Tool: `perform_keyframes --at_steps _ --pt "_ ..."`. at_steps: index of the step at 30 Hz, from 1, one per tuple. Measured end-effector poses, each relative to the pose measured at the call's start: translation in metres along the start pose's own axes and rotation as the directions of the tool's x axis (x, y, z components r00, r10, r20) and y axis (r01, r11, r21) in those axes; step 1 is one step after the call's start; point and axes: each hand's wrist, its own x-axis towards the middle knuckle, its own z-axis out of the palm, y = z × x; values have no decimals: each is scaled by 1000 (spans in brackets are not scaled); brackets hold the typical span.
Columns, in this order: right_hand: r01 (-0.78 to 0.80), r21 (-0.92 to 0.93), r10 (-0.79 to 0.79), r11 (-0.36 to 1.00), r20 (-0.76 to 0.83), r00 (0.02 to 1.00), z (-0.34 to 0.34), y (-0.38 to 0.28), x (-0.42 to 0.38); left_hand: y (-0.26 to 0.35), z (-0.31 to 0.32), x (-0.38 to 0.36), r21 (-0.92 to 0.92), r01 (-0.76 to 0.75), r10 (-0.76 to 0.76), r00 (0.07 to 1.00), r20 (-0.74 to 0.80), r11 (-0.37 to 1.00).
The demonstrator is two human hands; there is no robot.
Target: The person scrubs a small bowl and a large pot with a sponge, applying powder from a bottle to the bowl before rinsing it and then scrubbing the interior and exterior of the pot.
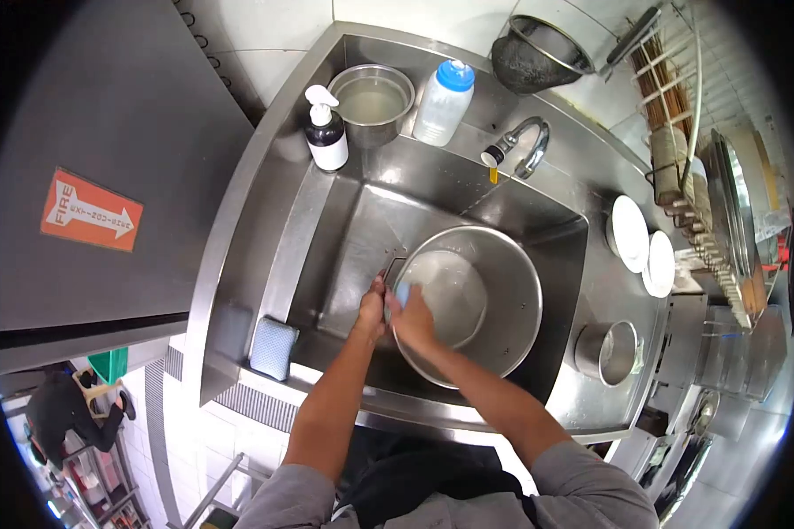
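A large stainless steel pot [512, 300] stands in the sink basin, with some cloudy liquid in its bottom. My left hand [373, 309] is closed around the pot's wire side handle [395, 267] at the left of the rim. Just inside that rim, my right hand [413, 319] presses a light blue sponge [403, 293] against the inner wall. Motion smears the right fingers, and they hide most of the sponge.
Along the sink [348, 264] stand a soap pump bottle [328, 141], a water-filled steel pot [372, 128], a blue-capped plastic bottle [441, 110] and a faucet [534, 145]. A blue-grey sponge [273, 348] lies front left. White bowls [628, 234] and a small pot [604, 353] sit right.
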Motion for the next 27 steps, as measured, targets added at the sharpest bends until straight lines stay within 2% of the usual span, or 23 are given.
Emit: perform_keyframes --at_steps 1,2,3,4,6,8,9,11,13,15,16,18,19,20,22,24,25,26,27 --pt "-95 160 113 983 -110 987 4 -4 29 16 18 -19 -155 54 -50 998 28 986" --pt "-86 200 152 976 -341 928 0 -12 62 22 15 -21 -136 57 -54 998 30 989" --pt "-69 232 190 970 -552 812 -7 -17 87 27 12 -23 -43 71 -70 997 44 997" --pt "-74 241 201 968 -558 805 -15 -19 97 30 11 -25 48 86 -89 994 57 995" --pt "-79 326 223 942 -432 874 -32 -19 103 35 19 -25 43 84 -86 995 58 996" --pt "-31 151 72 988 -270 960 -41 -24 49 52 33 -33 143 86 -94 994 50 986" --pt "-3 83 17 997 -159 987 -54 -35 8 54 33 -36 116 38 -44 998 47 992" --pt "198 -58 -200 978 -14 980 -69 -1 -43 57 26 -41 125 46 -50 998 29 991" --pt "345 -129 -315 930 206 926 -94 31 -79 56 20 -44 151 47 -46 999 -7 987" --pt "453 -249 -378 856 295 878 -105 53 -105 58 21 -51 204 21 -18 1000 -17 979" --pt "448 -250 -379 858 279 882 -105 58 -111 59 24 -51 248 -2 9 1000 -29 969" --pt "417 -366 -302 832 332 893 -103 67 -117 67 36 -55 313 -26 35 999 -23 950" --pt "414 -363 -306 835 319 897 -101 72 -119 72 45 -60 397 -78 69 997 38 915" --pt "421 -349 -346 837 258 902 -96 77 -119 77 55 -65 477 -131 96 991 97 869" --pt "419 -324 -379 848 183 907 -86 86 -121 90 83 -81 510 -180 123 982 145 841" --pt "323 -54 -324 945 -8 946 -79 96 -119 97 112 -92 717 -238 108 969 223 655" --pt "318 -45 -319 947 -22 947 -74 100 -114 93 122 -90 754 -213 75 974 214 621" --pt "103 292 -96 951 -38 995 -69 103 -105 86 131 -90 762 -218 75 973 219 610" --pt "-113 593 119 797 30 992 -68 104 -97 78 138 -91 834 -296 127 955 268 465"
